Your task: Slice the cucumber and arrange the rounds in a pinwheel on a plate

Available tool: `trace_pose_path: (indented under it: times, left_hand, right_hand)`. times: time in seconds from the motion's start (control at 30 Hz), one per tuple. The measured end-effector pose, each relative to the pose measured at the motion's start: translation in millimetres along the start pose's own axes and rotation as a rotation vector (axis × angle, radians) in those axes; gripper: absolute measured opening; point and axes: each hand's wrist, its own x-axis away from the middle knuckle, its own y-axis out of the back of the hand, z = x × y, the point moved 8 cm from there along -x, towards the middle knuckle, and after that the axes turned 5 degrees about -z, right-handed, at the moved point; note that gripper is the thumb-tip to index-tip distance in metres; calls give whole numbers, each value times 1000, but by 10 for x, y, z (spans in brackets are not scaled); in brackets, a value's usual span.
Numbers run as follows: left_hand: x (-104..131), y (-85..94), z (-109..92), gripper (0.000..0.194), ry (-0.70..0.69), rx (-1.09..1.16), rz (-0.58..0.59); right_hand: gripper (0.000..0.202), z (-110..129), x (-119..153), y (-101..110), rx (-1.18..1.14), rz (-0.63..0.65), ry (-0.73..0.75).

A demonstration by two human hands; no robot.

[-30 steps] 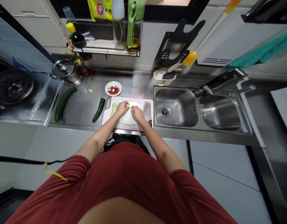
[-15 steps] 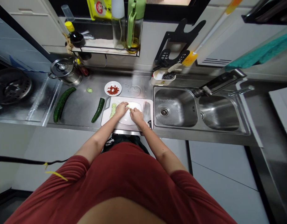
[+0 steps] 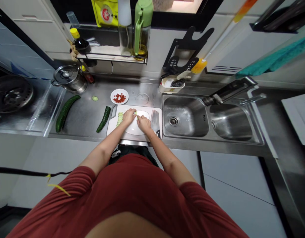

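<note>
Both hands meet over a white plate (image 3: 133, 129) that sits on the white cutting board (image 3: 114, 131). My left hand (image 3: 129, 116) is closed, with a pale green cucumber slice (image 3: 135, 112) at its fingertips. My right hand (image 3: 144, 124) is pinched just beside it, with a bit of cucumber slice partly hidden under the fingers. A row of overlapping cucumber slices (image 3: 120, 118) lies on the board left of the plate. On the board's right side rests a cleaver (image 3: 155, 121) with a black handle. A cut cucumber (image 3: 103, 119) lies left of the board.
Behind the board stands a small plate of chopped red chili (image 3: 119, 97). A whole cucumber (image 3: 66, 113), a cucumber end (image 3: 95, 98) and a lidded steel pot (image 3: 70, 79) are farther left. The double sink (image 3: 187, 115) with its tap (image 3: 229, 92) adjoins on the right.
The hands stay over the plate with only slight finger movement. The whole view has shifted a little as the head tilted.
</note>
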Motion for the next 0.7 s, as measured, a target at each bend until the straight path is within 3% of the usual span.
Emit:
trace_pose_path:
  times: [0.7]
  left_hand:
    - [-70,-53,37,28,-60,-7,-44]
  right_hand:
    - [36,10,-43,-10,8,7,-27]
